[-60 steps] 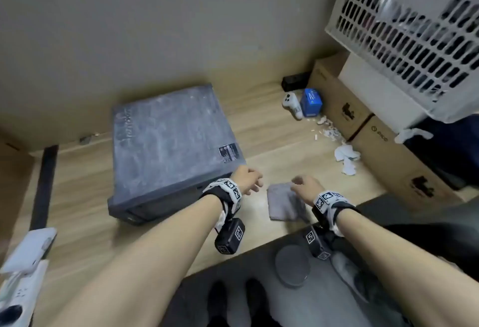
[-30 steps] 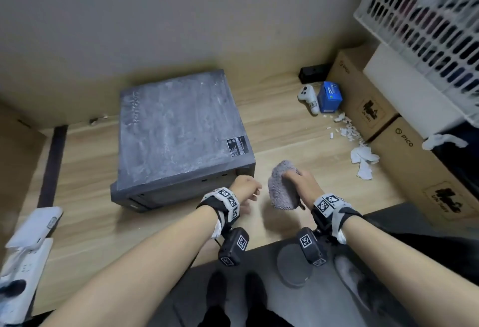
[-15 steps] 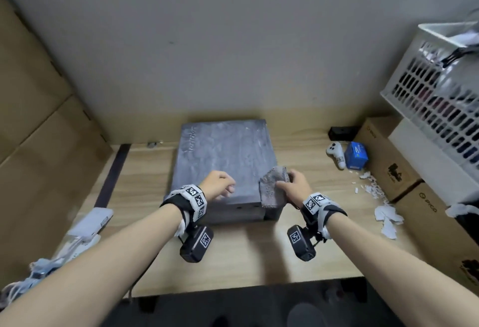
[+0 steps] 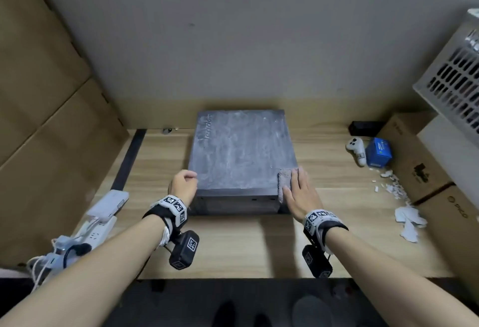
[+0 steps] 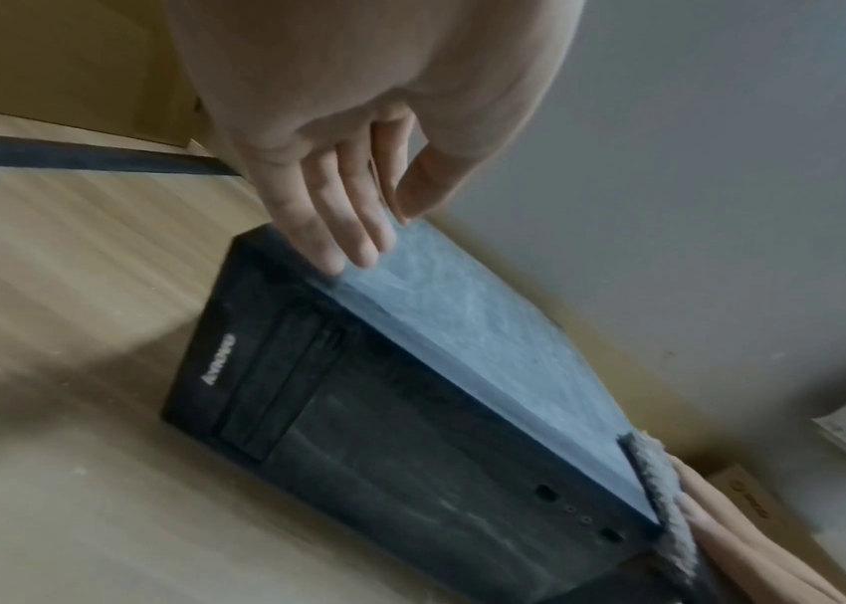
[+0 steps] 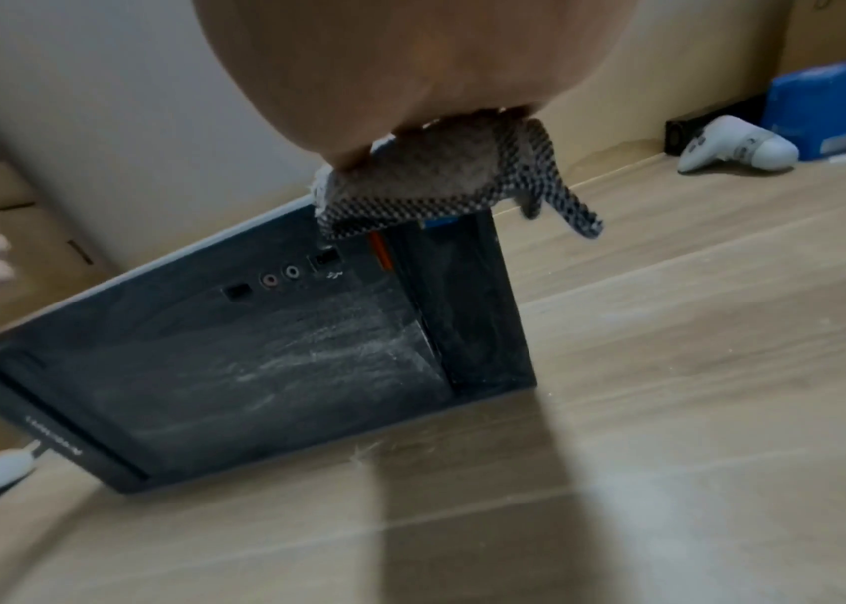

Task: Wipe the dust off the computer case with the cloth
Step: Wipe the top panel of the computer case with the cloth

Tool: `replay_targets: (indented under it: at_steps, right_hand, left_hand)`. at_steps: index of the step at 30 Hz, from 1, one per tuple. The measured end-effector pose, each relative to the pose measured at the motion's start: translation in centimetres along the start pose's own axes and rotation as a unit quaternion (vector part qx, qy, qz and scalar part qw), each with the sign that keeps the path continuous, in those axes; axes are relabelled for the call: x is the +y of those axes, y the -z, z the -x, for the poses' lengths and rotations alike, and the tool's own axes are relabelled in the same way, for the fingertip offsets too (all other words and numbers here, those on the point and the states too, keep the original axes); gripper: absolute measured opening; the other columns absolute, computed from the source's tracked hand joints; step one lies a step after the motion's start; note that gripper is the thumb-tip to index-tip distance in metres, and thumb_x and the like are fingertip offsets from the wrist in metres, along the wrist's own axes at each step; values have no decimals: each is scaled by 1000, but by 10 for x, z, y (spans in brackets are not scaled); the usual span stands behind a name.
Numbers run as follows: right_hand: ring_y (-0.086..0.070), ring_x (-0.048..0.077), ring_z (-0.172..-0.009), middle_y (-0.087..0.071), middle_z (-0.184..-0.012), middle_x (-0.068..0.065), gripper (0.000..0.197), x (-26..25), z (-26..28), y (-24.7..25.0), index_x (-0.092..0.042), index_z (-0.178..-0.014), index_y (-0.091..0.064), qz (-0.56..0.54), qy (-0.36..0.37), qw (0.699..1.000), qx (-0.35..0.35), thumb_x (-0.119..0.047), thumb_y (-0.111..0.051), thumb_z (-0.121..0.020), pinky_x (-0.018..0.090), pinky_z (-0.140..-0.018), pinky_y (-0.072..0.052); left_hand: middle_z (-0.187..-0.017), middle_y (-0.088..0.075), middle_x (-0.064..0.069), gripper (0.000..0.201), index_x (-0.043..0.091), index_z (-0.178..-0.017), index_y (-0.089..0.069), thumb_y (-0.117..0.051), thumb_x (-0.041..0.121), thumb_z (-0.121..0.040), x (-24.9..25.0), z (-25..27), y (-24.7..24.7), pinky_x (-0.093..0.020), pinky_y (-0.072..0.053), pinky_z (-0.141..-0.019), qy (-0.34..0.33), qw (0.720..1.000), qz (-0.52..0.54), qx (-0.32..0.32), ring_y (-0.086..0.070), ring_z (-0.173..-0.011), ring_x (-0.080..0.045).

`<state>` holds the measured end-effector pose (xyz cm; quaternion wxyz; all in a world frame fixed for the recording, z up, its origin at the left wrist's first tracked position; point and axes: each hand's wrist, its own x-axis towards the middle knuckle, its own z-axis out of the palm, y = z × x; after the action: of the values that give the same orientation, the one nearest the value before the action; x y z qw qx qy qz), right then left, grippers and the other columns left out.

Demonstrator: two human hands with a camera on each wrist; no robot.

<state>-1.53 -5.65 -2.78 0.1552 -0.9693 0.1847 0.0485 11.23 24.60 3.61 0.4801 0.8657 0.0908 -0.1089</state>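
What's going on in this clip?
A person is starting to dust a computer case lying flat on a wooden desk. The right hand presses a grey cloth flat on the case's near right corner. The left hand rests at the near left corner. The top is still coated in dust.

Dim indoor light, soft shadows, wide-angle edge distortion, blurred wrist views

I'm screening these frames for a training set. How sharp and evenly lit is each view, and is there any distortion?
Head view: sharp but dim, wide-angle bending at the edges, dust on the computer case legible. Left wrist view: motion-blurred, strongly tilted, left hand soft. Right wrist view: blurred, the right hand a dark mass over the cloth, a long shadow on the desk.
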Motion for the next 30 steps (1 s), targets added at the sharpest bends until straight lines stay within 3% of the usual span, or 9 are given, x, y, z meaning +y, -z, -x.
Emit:
replay_targets:
  at_steps: [3, 6, 8, 11, 15, 18, 21, 24, 30]
  right_hand:
    - [3, 27, -153, 4, -165, 15, 65, -2, 0, -8, -4, -157, -5, 27, -3, 999, 26, -41, -20, -105, 36, -124, -7]
    - [3, 28, -153, 1, -165, 15, 65, -6, 0, -15, -3, -156, -6, 50, -6, 998, 47, -40, -17, -104, 37, -124, -7]
    - [1, 30, -153, -4, -165, 16, 67, -10, 1, -19, -1, -156, -10, 61, -7, 996, 60, -41, -12, -103, 38, -124, -6]
    - [-3, 31, -152, -9, -164, 19, 76, -16, 2, -23, 2, -155, -15, 70, -2, 995, 71, -45, -2, -96, 38, -124, -5]
    - [-5, 27, -153, -11, -164, 16, 73, -46, 5, -32, -2, -155, -16, 72, 33, 994, 77, -46, -5, -98, 39, -124, -6]
    - [1, 22, -153, -5, -165, 11, 69, -97, 12, -46, -6, -157, -12, 49, 78, 993, 67, -46, -10, -100, 36, -123, 0]
    - [8, 19, -153, 2, -166, 6, 64, -158, 17, -60, -10, -158, -7, 34, 131, 990, 48, -45, -15, -104, 33, -122, 6]
    - [5, 20, -153, 0, -166, 6, 63, -216, 14, -73, -11, -158, -9, 23, 184, 982, 28, -43, -19, -105, 33, -120, 6]
    - [-13, 24, -152, -18, -164, 8, 59, -273, -13, -83, -12, -156, -23, 44, 238, 970, 7, -42, -24, -105, 40, -121, -21]
  left_hand:
    - [-107, -70, -5, 27, 16, -109, -67, -57, 6, -85, -16, -7, 12, -31, -48, -86, 0, 998, -49, 41, -63, -100, -27]
    - [-128, -62, -10, 41, 11, -128, -59, -56, 6, -87, -25, -12, 16, -31, -41, -96, 16, 996, -85, -3, -56, -118, -28]
    - [-133, -58, -10, 45, 11, -132, -57, -54, 6, -88, -29, -14, 15, -31, -39, -99, 15, 995, -97, -22, -53, -123, -29]
    - [-128, -63, -8, 41, 12, -128, -61, -53, 5, -88, -35, -19, 16, -30, -41, -96, -1, 995, -102, -17, -55, -119, -28]
    - [-117, -69, -4, 36, 16, -118, -69, -53, 6, -87, -42, -30, 25, -29, -44, -96, -39, 992, -120, -23, -60, -112, -24]
    - [-113, -70, -1, 37, 17, -114, -71, -53, 4, -85, -50, -35, 33, -27, -45, -93, -85, 987, -130, -41, -62, -106, -21]
    - [-106, -71, -1, 38, 15, -108, -72, -51, -3, -81, -59, -45, 36, -25, -45, -91, -75, 993, -61, -69, -63, -100, -18]
    - [-103, -70, -2, 38, 14, -105, -71, -49, -7, -82, -68, -57, 45, -32, -48, -97, -38, 992, 47, -112, -63, -103, -18]
    - [-106, -70, -2, 27, 18, -102, -70, -54, 4, -86, -102, -67, 78, -40, -49, -95, 22, 997, 67, -26, -62, -101, -18]
